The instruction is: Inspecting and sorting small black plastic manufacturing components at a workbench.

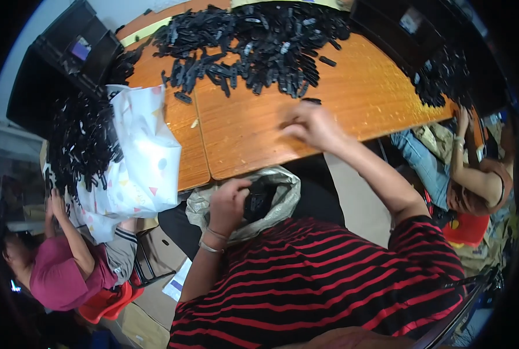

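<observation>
My left hand (pixel 227 206) is at the left side of an open woven sack (pixel 290 195) in my lap, its fingers curled; whether something is in them I cannot make out. Black pieces (pixel 258 202) show inside the sack. Over the wooden table (pixel 253 136), my right hand (pixel 313 125) is bent inward, its fingertips smeared by motion. Just beyond it lies a small black piece (pixel 312 101). A wide heap of slim black plastic pieces (pixel 253 49), which look like clips, spreads across the table's far side.
Black crates stand at the far left (pixel 59 49) and far right (pixel 413 29). A patterned white plastic sheet (pixel 146 163) hangs over the table's left side, beside another black heap (pixel 82 136). One person (pixel 67 264) works at the left, another (pixel 477 186) at the right by more black pieces (pixel 442 78).
</observation>
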`<state>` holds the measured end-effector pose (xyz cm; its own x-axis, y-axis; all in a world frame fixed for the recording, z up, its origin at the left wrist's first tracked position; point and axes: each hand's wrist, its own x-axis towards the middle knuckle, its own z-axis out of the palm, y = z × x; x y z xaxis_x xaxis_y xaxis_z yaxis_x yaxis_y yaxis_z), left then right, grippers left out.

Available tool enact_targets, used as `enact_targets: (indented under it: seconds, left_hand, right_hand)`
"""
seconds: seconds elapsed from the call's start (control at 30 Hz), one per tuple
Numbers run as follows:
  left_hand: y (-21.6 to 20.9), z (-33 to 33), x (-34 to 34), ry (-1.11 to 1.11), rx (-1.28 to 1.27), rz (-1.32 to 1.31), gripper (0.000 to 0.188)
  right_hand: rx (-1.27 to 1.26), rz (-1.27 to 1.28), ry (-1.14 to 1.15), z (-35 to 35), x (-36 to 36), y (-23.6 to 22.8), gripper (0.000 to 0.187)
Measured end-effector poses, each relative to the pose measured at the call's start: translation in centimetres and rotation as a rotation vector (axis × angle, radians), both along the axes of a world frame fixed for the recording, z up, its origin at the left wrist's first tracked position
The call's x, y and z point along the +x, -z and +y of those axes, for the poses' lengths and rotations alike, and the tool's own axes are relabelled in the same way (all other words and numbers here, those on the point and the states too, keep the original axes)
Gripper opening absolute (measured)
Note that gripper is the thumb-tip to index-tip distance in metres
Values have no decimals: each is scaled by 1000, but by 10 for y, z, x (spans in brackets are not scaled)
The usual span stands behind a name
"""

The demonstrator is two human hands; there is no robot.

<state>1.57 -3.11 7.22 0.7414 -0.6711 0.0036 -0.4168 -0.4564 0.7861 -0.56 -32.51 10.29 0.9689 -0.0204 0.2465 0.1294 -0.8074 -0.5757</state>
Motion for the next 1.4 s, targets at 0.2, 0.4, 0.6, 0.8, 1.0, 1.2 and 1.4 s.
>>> enact_targets:
  seconds: [0.2, 0.4, 0.6, 0.8, 1.0, 1.2, 1.4]
  left_hand:
    - [-8, -14, 28, 74, -111, -358, 14]
    - [-27, -81, 141, -68, -68, -651, 17]
    - [-22, -108, 208, 195, 190, -943, 14]
    - [-21, -100, 211, 296, 177, -1108, 4]
    - [-27, -86, 158, -107, -349, 221, 18]
    - [-35, -82, 103, -200, -770, 655, 31]
    - [-49, -74, 78, -126, -857, 530, 31]
  right_hand:
    - [-345, 71, 223, -51, 6, 0, 23]
    - [-186, 141, 76, -43, 19, -8, 31]
    - [631, 215, 115, -23, 14, 4, 20]
    - [194, 210, 66, -19, -4, 2, 27]
    - [-234, 58, 57, -8, -6, -11, 22]
    - [352, -134, 153, 43, 22, -28, 20]
    - [433, -270, 94, 69, 30, -24, 21]
